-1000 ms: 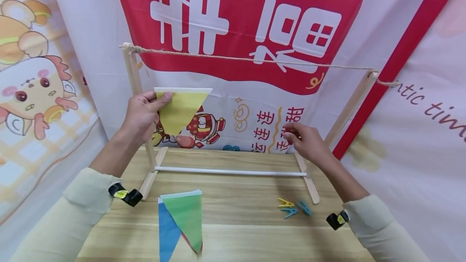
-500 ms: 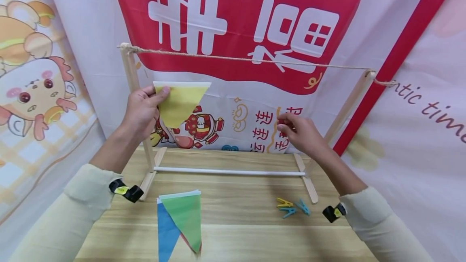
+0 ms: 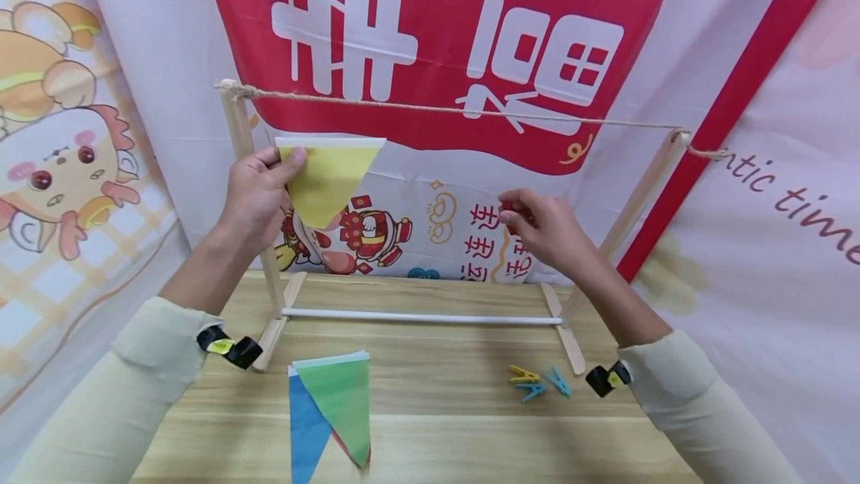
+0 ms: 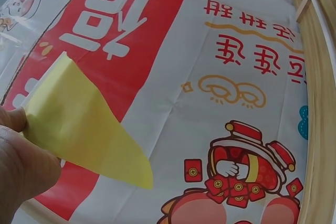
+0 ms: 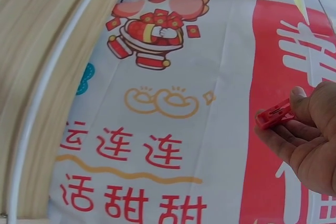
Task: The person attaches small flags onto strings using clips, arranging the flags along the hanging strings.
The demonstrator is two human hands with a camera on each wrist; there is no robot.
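The left hand (image 3: 258, 189) pinches a yellow pennant (image 3: 331, 179) by its left upper corner, its white top edge just below the string (image 3: 403, 105) and apart from it. In the left wrist view the yellow pennant (image 4: 86, 124) hangs from the thumb and fingers. A red clip (image 5: 275, 114) is held between thumb and fingers of the right hand (image 5: 310, 135). In the head view the right hand (image 3: 551, 234) is below the string, right of the pennant. The string runs between two wooden posts.
Green (image 3: 341, 402) and blue (image 3: 307, 424) pennants overlap on the table (image 3: 437, 447). One yellow clip (image 3: 524, 374) and two blue clips (image 3: 558, 382) lie at the right. A white rod (image 3: 423, 317) joins the stand's feet. A printed cloth (image 3: 437, 170) hangs behind.
The left hand has raised the yellow pennant closer to the string. The right hand, with the red clip, has moved up and to the left.
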